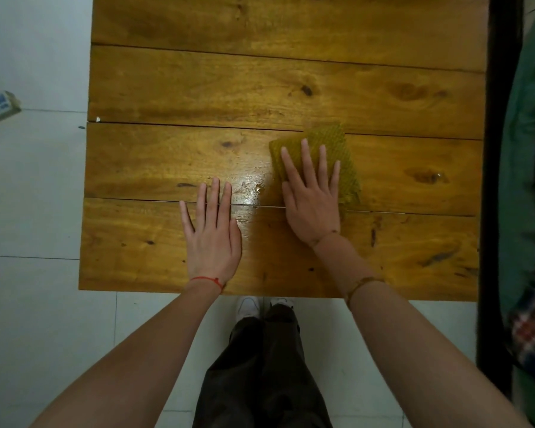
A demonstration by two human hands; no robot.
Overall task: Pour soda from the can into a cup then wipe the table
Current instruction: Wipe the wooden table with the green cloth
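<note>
Desk edge: I stand at the near edge of the wooden desk [167, 257], both forearms reaching over it.
Left grip: my left hand [212, 233] lies flat and open on the desk, near side of the wet patch, holding nothing.
Wet patch: a glossy smear with droplets [255, 188] sits between my hands; I judge it still needs wiping.
Right grip: my right hand [311, 199] is spread flat, fingers extended, pressing the cloth rather than clasping it.
Cloth: the yellow cloth [325, 143] lies just right of the wet patch, under my palm.
Can and cup: neither is in view.
Progress: I judge pouring done, wiping under way, the patch left.
</note>
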